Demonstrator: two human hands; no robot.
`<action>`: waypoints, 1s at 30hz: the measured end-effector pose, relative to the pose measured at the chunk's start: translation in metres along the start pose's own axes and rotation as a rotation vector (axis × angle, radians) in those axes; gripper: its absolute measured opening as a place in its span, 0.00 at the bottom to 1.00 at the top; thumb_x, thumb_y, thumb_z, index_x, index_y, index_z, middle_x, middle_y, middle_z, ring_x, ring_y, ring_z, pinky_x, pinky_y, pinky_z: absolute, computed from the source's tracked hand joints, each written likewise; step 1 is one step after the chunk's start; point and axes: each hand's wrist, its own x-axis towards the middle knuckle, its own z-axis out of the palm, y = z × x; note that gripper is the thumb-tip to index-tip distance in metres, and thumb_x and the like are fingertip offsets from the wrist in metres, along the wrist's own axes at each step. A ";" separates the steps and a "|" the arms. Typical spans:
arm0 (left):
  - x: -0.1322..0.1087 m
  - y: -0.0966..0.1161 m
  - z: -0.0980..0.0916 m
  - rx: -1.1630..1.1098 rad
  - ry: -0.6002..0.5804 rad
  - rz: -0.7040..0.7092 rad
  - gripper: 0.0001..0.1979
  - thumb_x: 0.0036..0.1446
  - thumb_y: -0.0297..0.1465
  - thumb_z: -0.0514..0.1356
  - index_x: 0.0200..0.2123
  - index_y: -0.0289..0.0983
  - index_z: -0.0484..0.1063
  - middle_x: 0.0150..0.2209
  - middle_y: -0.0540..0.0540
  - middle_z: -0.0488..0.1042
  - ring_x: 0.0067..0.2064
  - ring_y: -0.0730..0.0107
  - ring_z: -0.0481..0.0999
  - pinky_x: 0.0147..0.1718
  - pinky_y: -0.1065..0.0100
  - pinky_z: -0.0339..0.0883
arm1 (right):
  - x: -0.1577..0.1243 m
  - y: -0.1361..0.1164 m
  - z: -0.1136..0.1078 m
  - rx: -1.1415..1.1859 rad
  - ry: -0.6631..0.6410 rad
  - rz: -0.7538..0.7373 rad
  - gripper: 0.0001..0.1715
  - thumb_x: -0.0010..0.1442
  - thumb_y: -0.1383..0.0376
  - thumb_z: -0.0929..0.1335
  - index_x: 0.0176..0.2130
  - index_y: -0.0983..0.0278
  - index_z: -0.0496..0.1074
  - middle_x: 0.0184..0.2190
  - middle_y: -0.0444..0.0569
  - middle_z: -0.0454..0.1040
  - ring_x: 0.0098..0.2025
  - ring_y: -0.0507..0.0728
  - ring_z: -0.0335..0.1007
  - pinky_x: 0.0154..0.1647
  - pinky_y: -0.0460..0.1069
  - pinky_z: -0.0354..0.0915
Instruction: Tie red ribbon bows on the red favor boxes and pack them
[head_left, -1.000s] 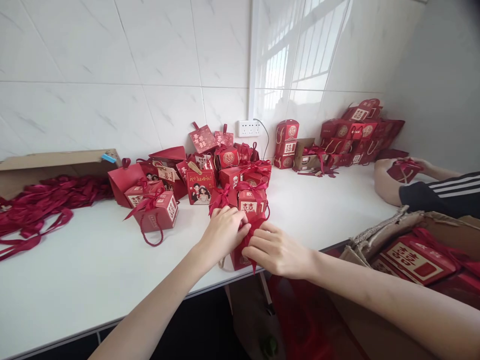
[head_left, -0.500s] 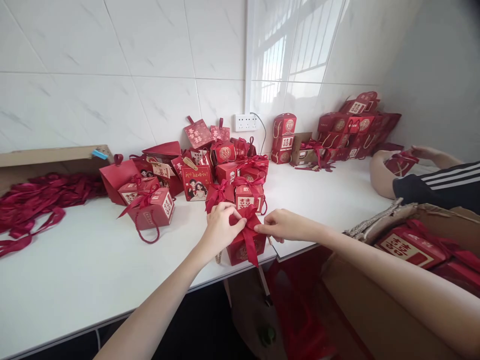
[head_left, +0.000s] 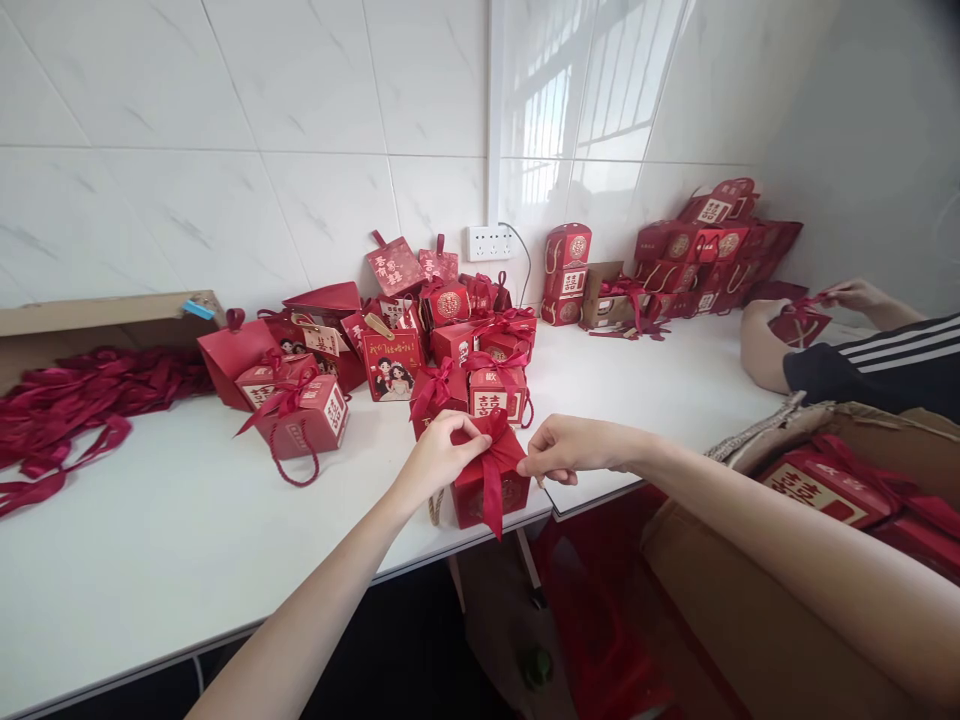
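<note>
The gift box (head_left: 469,505) sits closed on the white tabletop (head_left: 187,520), close to the front edge and near the middle; its contents are hidden. A red ribbon (head_left: 493,490) is knotted over its lid, one tail hanging down the front face. The left hand (head_left: 444,450) pinches the ribbon at the knot between thumb and forefinger. The right hand (head_left: 562,448), fingers curled, is at the box's upper right corner; whether it grips the ribbon cannot be determined.

Containers noted: at the tabletop's left end, an open cardboard box (head_left: 105,313) holds a heap of ribbons (head_left: 112,385), some spilling out toward the front edge. By the back edge, right of centre, a small carton (head_left: 604,310) contains more ribbon, with lengths lying before it. Beyond the front edge at right, a large carton (head_left: 892,425) holds red boxes (head_left: 817,490) with ribbon over them. At the right end, a co-worker's hand (head_left: 859,295) is at a ribboned box (head_left: 799,327).
</note>
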 end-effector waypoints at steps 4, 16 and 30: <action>0.000 0.000 0.000 -0.016 0.001 -0.004 0.09 0.49 0.35 0.60 0.22 0.38 0.68 0.40 0.45 0.71 0.45 0.62 0.71 0.50 0.60 0.60 | -0.005 -0.001 -0.003 -0.075 -0.107 -0.007 0.17 0.51 0.61 0.66 0.16 0.65 0.62 0.11 0.38 0.59 0.17 0.46 0.51 0.20 0.44 0.51; -0.003 -0.001 -0.005 -0.008 0.060 0.054 0.11 0.51 0.40 0.59 0.35 0.39 0.71 0.44 0.45 0.72 0.48 0.62 0.70 0.49 0.63 0.61 | 0.038 -0.001 -0.009 -0.314 0.347 0.032 0.31 0.60 0.46 0.58 0.17 0.64 0.59 0.15 0.44 0.63 0.19 0.51 0.59 0.23 0.47 0.56; -0.026 -0.007 -0.009 0.027 0.176 -0.106 0.17 0.56 0.43 0.49 0.21 0.39 0.55 0.19 0.54 0.61 0.25 0.71 0.64 0.27 0.70 0.57 | 0.041 0.024 0.001 0.235 0.207 -0.196 0.23 0.50 0.50 0.69 0.23 0.66 0.63 0.19 0.39 0.65 0.22 0.48 0.64 0.29 0.46 0.66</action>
